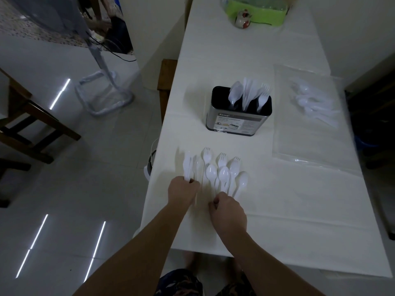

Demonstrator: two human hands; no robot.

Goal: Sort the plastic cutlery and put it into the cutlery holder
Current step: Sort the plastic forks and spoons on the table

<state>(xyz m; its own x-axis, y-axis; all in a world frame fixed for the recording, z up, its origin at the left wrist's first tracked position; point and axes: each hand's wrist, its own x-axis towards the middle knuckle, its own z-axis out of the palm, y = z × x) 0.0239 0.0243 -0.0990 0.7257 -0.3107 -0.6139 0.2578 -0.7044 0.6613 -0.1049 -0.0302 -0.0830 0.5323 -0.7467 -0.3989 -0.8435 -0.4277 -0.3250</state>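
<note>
A dark metal cutlery holder (238, 119) stands mid-table with white spoons, knives and forks upright in its compartments. Near the table's front left lies a fan of white plastic cutlery: knives (187, 165) at the left, forks (222, 157) and spoons (224, 174) to the right. My left hand (182, 192) grips the handles of the knives. My right hand (228, 214) has curled fingers around the handles of the spoons and forks.
A clear plastic bag (310, 124) with more white cutlery lies at the right of the table (288, 221). A green container (256, 9) and a small pot (242, 19) stand at the far end. The table's left edge runs close to my left hand.
</note>
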